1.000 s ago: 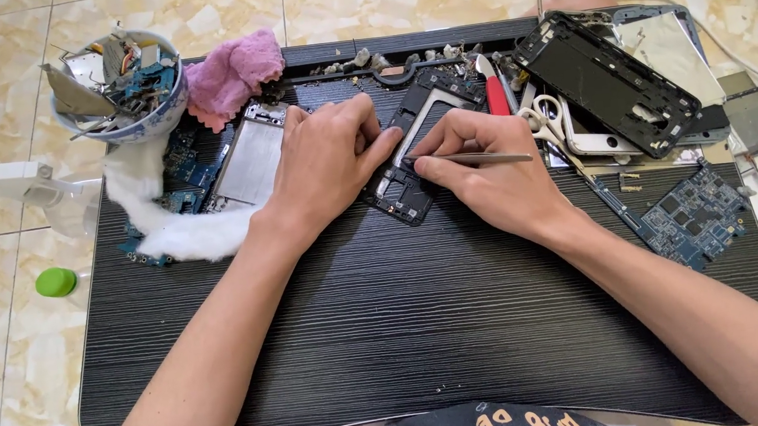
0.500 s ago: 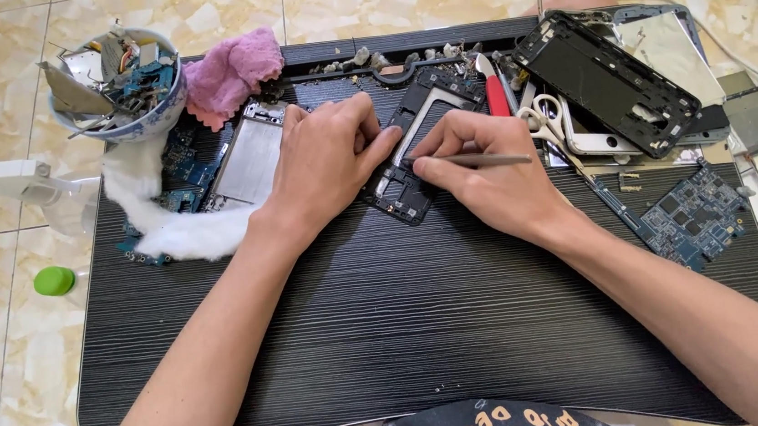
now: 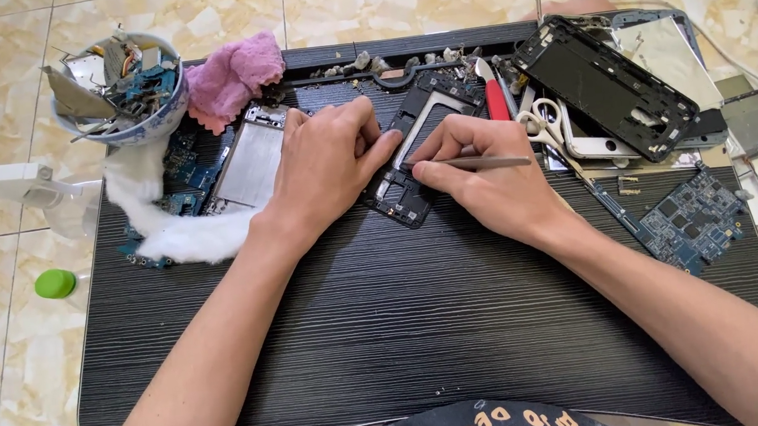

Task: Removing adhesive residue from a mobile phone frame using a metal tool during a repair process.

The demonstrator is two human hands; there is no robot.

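A black phone frame point(image 3: 417, 146) lies slanted at the middle of the dark table point(image 3: 389, 331). My left hand point(image 3: 325, 167) rests on its left edge, fingers curled down on it and pressing it flat. My right hand point(image 3: 485, 176) grips a thin metal tool point(image 3: 484, 163) like a pen, its tip touching the frame near my left fingertips. A silver phone body point(image 3: 251, 165) lies just left of my left hand.
A bowl of scrap parts point(image 3: 116, 85) and a pink cloth point(image 3: 234, 75) sit at the back left, white cotton point(image 3: 175, 231) below them. Scissors point(image 3: 540, 126), a red-handled tool point(image 3: 495, 98), a black phone shell point(image 3: 605, 83) and a blue circuit board point(image 3: 695, 217) crowd the right.
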